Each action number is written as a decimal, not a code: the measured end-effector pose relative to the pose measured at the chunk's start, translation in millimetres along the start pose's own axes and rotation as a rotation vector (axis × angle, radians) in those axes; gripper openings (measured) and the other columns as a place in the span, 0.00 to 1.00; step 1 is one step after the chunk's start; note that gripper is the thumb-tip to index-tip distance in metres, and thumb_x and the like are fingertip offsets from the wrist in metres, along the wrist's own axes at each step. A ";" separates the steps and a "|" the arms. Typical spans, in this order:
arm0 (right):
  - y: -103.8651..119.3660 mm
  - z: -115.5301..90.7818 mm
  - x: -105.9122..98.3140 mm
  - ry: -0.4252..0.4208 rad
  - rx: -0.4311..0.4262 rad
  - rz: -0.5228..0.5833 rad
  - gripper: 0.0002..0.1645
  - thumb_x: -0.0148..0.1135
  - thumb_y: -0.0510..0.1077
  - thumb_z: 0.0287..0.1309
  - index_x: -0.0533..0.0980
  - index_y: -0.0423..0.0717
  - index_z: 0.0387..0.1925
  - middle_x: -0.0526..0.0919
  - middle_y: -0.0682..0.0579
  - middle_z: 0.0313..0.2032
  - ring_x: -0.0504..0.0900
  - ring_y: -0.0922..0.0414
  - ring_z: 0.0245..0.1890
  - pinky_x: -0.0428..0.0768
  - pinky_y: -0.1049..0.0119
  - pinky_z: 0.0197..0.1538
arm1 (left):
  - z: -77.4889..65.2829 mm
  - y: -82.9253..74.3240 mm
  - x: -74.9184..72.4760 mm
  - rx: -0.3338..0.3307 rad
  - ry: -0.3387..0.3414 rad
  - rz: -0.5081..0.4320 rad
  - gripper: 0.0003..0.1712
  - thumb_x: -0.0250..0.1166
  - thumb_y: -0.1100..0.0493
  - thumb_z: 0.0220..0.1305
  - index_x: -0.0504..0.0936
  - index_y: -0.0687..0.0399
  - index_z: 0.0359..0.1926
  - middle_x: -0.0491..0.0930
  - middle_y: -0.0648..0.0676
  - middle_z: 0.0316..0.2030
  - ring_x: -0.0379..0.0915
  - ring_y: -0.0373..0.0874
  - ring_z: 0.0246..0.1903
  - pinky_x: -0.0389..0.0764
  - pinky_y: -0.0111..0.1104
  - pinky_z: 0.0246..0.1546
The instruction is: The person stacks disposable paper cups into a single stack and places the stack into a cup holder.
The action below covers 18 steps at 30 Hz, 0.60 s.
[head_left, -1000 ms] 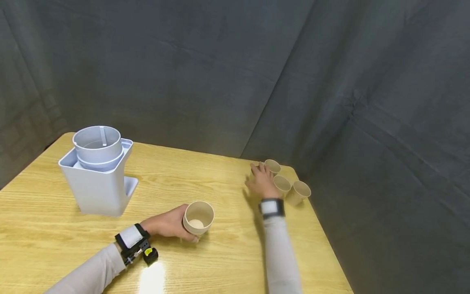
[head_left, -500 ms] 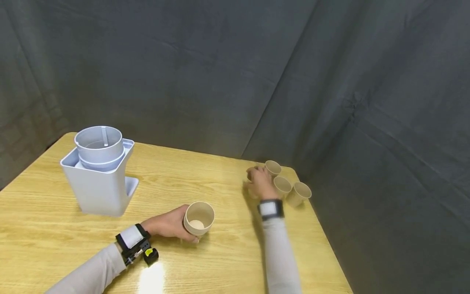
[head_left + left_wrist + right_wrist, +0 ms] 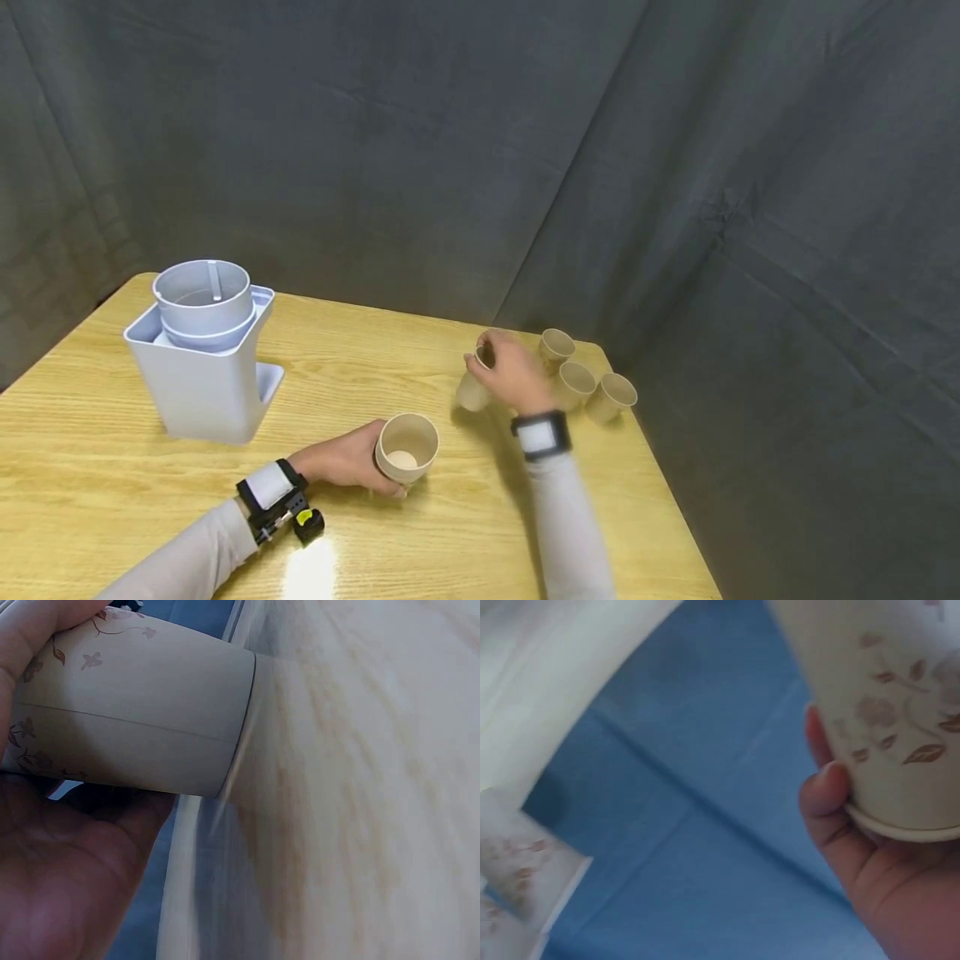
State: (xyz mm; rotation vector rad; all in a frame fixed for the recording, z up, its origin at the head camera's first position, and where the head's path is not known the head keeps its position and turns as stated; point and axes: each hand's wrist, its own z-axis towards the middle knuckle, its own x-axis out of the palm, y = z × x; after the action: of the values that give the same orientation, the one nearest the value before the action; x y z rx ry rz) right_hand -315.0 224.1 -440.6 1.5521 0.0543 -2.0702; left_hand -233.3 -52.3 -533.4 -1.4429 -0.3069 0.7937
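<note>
My left hand grips an upright paper cup near the middle of the table; brown flowers decorate its side in the left wrist view. A pale disc, perhaps just its base, shows inside. Farther back, my right hand pinches a second paper cup near its rim, with the thumb and fingers about the edge. That cup carries the same flower print in the right wrist view. Whether it clears the table cannot be told.
Three more paper cups stand at the far right corner: a back one, a middle one and a right one. A white box-shaped holder with a round grey-white container stands at left. A dark curtain hangs behind the table.
My right hand has taken hold of a cup beside the others in the far corner and carried it left and slightly nearer. The left hand has stayed put with its cup.
</note>
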 end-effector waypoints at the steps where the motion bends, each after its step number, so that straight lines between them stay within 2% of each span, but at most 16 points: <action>1: 5.7 -0.8 -2.2 -0.016 -0.024 0.005 0.15 0.62 0.58 0.63 0.74 0.53 0.40 0.76 0.57 0.37 0.75 0.59 0.35 0.77 0.64 0.37 | 0.3 0.1 -0.1 0.000 0.000 0.002 0.42 0.81 0.57 0.49 0.74 0.52 0.65 0.81 0.53 0.56 0.75 0.52 0.58 0.71 0.40 0.63; 8: 37.6 -11.3 -20.3 -0.120 -0.193 0.093 0.14 0.58 0.55 0.62 0.75 0.52 0.43 0.77 0.58 0.40 0.76 0.59 0.40 0.79 0.61 0.43 | 1.5 0.9 0.1 0.001 -0.003 0.007 0.41 0.81 0.57 0.48 0.74 0.53 0.64 0.81 0.53 0.55 0.76 0.51 0.57 0.72 0.37 0.63; 13: 56.2 -20.2 -33.1 -0.189 -0.336 0.186 0.15 0.56 0.52 0.63 0.75 0.48 0.45 0.78 0.54 0.40 0.77 0.58 0.40 0.79 0.61 0.44 | 1.0 0.6 0.1 0.008 -0.004 0.009 0.41 0.81 0.58 0.48 0.75 0.52 0.63 0.82 0.52 0.54 0.77 0.49 0.56 0.73 0.35 0.62; 18: 77.6 -31.2 -42.3 -0.186 -0.469 0.273 0.14 0.54 0.49 0.64 0.77 0.45 0.45 0.80 0.51 0.41 0.78 0.56 0.42 0.79 0.60 0.48 | 0.0 -1.6 -0.7 0.013 0.012 0.020 0.39 0.81 0.57 0.48 0.74 0.50 0.62 0.82 0.51 0.53 0.78 0.48 0.54 0.75 0.35 0.60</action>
State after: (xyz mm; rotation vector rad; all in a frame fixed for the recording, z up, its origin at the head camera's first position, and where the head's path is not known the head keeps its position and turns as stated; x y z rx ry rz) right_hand -245.3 185.7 -391.0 1.0204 0.2287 -1.8123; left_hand -233.4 -52.7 -531.6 -1.4401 -0.2783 0.8021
